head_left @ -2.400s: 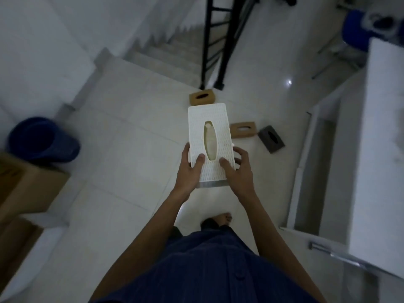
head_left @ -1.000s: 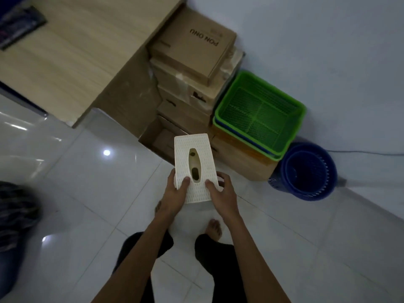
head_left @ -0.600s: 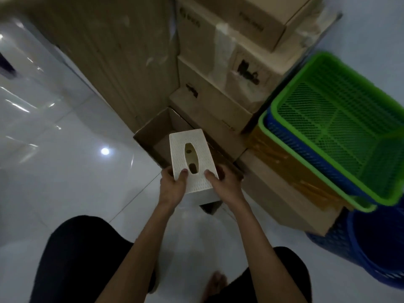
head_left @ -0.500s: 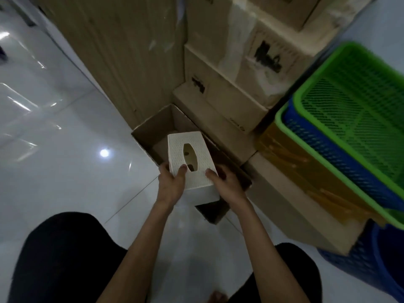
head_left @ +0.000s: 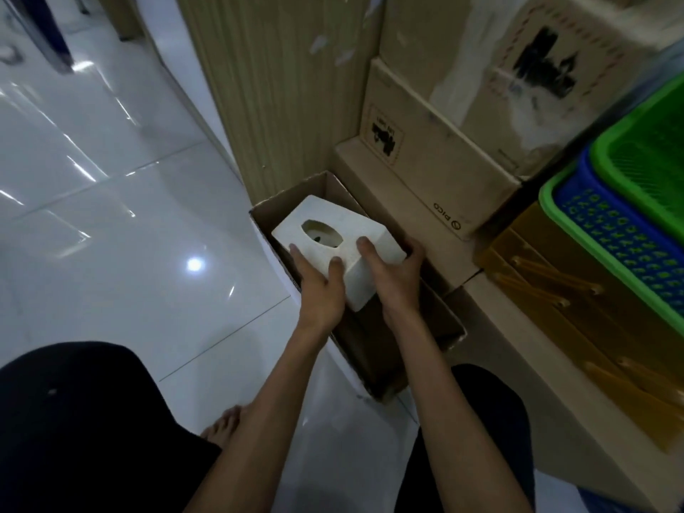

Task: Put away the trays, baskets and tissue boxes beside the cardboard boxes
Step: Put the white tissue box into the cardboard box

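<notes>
Two hands are holding a white tissue box (head_left: 364, 240) over an open carton (head_left: 452, 329) beside the stacked cardboard boxes (head_left: 425, 172).
The left hand (head_left: 320, 290) and right hand (head_left: 398, 277) are gripping its near end from either side, thumbs on top, both equally close. The box is tilting above the carton's far half, its long axis lying along the carton's length, so the drop is probably straight down.
</notes>
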